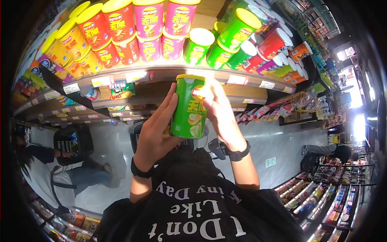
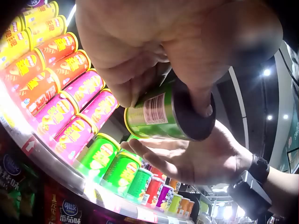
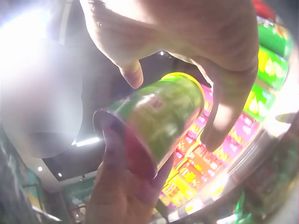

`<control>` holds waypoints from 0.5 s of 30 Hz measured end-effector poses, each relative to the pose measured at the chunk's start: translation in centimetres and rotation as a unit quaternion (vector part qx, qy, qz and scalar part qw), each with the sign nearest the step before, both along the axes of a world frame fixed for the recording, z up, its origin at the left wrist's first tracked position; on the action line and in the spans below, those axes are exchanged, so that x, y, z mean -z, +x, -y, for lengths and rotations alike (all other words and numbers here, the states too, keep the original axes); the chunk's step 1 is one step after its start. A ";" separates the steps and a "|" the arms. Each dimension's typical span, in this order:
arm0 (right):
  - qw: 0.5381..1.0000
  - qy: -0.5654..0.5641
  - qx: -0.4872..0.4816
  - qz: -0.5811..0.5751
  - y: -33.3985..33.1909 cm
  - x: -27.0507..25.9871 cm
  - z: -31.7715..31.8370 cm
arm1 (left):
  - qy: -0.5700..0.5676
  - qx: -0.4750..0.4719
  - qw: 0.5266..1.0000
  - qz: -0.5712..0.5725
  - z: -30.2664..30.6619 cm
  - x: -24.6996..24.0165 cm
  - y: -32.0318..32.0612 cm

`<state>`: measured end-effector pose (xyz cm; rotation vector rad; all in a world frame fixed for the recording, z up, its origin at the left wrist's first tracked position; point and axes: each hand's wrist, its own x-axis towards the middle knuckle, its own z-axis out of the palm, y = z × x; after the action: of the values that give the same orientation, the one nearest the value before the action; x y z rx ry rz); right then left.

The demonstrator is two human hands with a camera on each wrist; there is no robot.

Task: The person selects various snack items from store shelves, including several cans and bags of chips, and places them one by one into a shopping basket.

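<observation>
A green can with a yellow lid (image 1: 186, 111) is upright in front of the chest in the head view. The left hand (image 1: 155, 131) grips it, thumb at the dark base (image 2: 189, 116) and fingers along the side. Beside the can's other side is the right hand (image 1: 223, 117), its fingers extended. In the right wrist view, the right hand (image 3: 187, 32) arches around the lid end with thumb and fingers apart; contact with the can is hard to tell. A barcode (image 2: 155, 109) shows on the can in the left wrist view.
A curved shelf (image 1: 161, 71) ahead holds stacked yellow, red, pink and green cans (image 1: 199, 42). Black baskets (image 1: 74, 141) stand on the floor. One person (image 1: 88, 177) is at the left, another (image 1: 326, 153) far right. Low snack racks (image 1: 306, 193) stand at lower right.
</observation>
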<state>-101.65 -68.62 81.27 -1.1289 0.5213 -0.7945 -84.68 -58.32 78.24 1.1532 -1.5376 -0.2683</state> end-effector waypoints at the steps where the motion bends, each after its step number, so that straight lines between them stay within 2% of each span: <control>1: 0.999 -0.042 0.025 0.012 -0.1 -0.7 0.0 | 0.001 0.001 1.000 0.002 0.3 0.0 0.0; 2: 0.999 -0.036 0.037 0.007 -0.6 -1.1 0.3 | 0.000 0.002 1.000 0.004 0.6 0.1 -0.1; 6: 0.965 -0.238 0.028 -0.108 -1.6 -0.9 1.8 | -0.001 -0.013 1.000 0.007 2.3 0.0 -0.8; 9: 0.987 -0.133 -0.002 -0.086 -1.6 -2.8 2.2 | -0.015 -0.044 0.999 0.013 3.7 -0.1 -1.7; 15: 0.944 -0.308 -0.015 -0.117 -2.5 -3.4 6.1 | -0.053 -0.102 0.992 0.054 6.6 -0.6 -2.2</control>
<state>-104.15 -74.68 84.65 -1.8242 0.4597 -0.8250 -86.91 -64.92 78.84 1.2455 -1.4942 0.0127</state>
